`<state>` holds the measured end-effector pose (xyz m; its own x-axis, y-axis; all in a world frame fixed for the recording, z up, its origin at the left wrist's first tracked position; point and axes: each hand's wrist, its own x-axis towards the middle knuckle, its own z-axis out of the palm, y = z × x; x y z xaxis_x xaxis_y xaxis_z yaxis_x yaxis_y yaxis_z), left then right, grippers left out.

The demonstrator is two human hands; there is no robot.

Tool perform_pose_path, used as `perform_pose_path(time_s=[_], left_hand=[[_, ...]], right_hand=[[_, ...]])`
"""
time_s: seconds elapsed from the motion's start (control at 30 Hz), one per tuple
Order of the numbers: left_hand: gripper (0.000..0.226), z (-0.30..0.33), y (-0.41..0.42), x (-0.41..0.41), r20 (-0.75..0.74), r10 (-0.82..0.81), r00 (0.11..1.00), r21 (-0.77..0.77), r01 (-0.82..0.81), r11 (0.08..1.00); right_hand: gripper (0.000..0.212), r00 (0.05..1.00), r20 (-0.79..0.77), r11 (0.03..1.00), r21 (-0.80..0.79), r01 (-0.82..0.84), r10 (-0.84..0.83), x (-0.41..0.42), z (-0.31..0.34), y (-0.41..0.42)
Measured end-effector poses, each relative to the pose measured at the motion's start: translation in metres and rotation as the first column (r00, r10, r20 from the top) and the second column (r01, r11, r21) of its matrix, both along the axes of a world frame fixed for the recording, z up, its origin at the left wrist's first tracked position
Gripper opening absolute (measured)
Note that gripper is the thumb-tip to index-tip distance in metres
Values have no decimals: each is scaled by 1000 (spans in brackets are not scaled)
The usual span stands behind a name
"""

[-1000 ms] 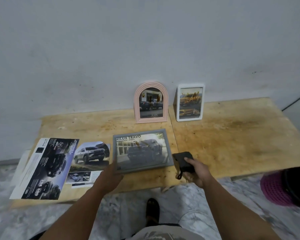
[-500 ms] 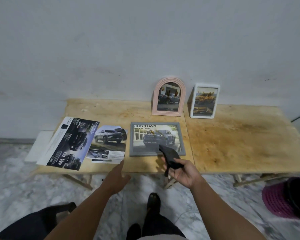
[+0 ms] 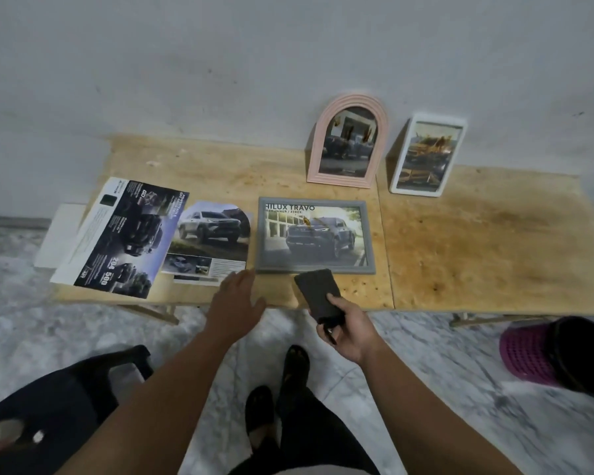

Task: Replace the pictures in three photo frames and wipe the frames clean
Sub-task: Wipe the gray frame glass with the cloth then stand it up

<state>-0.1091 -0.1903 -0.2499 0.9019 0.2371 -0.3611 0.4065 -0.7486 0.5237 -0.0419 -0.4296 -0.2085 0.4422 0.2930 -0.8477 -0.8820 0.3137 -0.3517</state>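
Note:
A grey frame [image 3: 314, 234] with a truck picture lies flat on the wooden table [image 3: 477, 241]. A pink arched frame [image 3: 347, 145] and a white frame [image 3: 427, 154] stand against the wall behind it. My right hand [image 3: 345, 323] grips a dark folded cloth [image 3: 318, 291] just in front of the grey frame's near edge. My left hand [image 3: 235, 299] hovers with fingers stretched out, near the table's front edge, left of the grey frame. A cut-out truck picture [image 3: 211, 240] and a dark brochure [image 3: 124, 234] lie to the left.
A black chair [image 3: 59, 406] stands at the lower left. A purple basket with a black liner [image 3: 559, 354] sits on the marble floor at the right. My feet [image 3: 278, 395] are below the table edge.
The view has pulled back and shifted. My left hand has left the grey frame, which now lies flat on the table. The cloth in my right hand has lifted toward the frame's near edge.

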Motion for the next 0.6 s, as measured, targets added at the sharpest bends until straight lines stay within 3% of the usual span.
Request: perform_pose_path(time_s=[0.1,0.2,0.4,0.53,0.6], left_hand=[[85,-18,7,33,52,-79,995,101,74,992],[103,-41,15,60,77,-158,984,153,145,977],[130,-72,32,96,30,-259,965,257,243,935],[129,-86,32,100,52,-263,963,340,231,912],[127,-91,31,98,86,-258,962,365,211,907]], right_hand=[[29,978,134,980,-140,-140,158,31,-8,10],[38,940,203,961,-108,-256,273,73,-10,20],[26,937,280,978,-76,-194,207,158,-3,58],[38,846,428,920,-355,-166,317,195,-21,86],[36,649,558,798,-589,-128,517,204,-39,101]])
